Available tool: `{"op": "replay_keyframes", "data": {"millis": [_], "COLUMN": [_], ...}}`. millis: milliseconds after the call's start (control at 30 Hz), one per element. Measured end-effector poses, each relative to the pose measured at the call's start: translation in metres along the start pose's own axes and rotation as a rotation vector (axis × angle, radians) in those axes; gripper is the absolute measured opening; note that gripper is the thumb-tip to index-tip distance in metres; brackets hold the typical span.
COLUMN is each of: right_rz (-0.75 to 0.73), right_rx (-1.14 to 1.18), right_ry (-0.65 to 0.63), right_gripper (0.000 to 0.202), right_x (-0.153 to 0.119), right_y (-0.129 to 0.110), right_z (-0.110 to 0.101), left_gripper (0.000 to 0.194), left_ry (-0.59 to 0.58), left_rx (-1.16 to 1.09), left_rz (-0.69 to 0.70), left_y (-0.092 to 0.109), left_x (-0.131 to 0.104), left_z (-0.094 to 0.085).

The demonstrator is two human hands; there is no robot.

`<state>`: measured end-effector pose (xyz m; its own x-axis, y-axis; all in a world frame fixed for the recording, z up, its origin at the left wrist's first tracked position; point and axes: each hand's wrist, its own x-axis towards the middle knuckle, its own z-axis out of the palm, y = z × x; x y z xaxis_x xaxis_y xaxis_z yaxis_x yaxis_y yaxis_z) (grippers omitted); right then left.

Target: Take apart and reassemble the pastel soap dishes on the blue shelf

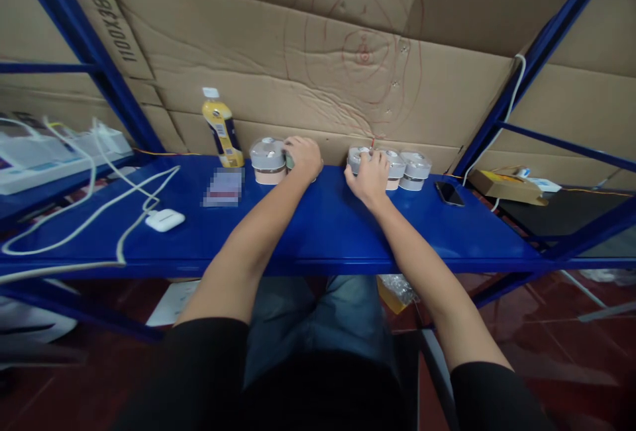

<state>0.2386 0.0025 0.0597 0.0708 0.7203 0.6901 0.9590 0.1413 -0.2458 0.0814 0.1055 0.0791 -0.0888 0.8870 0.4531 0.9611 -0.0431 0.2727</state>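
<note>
On the blue shelf, my left hand [304, 156] is wrapped round a small lidded container with a greenish side [289, 162], mostly hidden behind the fingers. Touching it on the left is another container [268, 161], with a clear grey lid and a peach base. My right hand [370, 178] grips the leftmost container [356, 155] of a second row, fingers over its lid and thumb at its near left side. To its right stand a peach-based container [395, 169] and a white-based one [415, 171], close together and upright.
A yellow drink bottle [222, 130] stands left, behind a blurred-out packet [223, 187]. White cables [124, 219] and a white earphone case [165, 220] lie at far left. A phone [450, 194] lies right. Cardboard [248, 53] backs the shelf; blue posts [106, 83] flank it.
</note>
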Motion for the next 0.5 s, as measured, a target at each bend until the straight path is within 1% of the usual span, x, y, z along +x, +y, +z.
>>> {"op": "replay_keyframes", "data": {"millis": [67, 167, 367, 500], "right_rz": [0.044, 0.09, 0.162, 0.183], "right_rx": [0.001, 0.019, 0.081, 0.073], "right_ry": [-0.023, -0.035, 0.045, 0.049], "right_gripper": [0.049, 0.051, 0.045, 0.043], "right_x": [0.003, 0.008, 0.012, 0.014], "right_y": [0.004, 0.013, 0.032, 0.037], "right_z": [-0.001, -0.002, 0.001, 0.004], "left_gripper": [0.087, 0.084, 0.087, 0.092], "left_ry": [0.027, 0.058, -0.004, 0.003], "left_rx": [-0.017, -0.002, 0.002, -0.038], "left_rz": [-0.01, -0.001, 0.03, 0.076], "left_y": [-0.001, -0.004, -0.009, -0.009], "left_x": [-0.002, -0.004, -0.009, -0.02], "left_z": [0.003, 0.006, 0.001, -0.006]}}
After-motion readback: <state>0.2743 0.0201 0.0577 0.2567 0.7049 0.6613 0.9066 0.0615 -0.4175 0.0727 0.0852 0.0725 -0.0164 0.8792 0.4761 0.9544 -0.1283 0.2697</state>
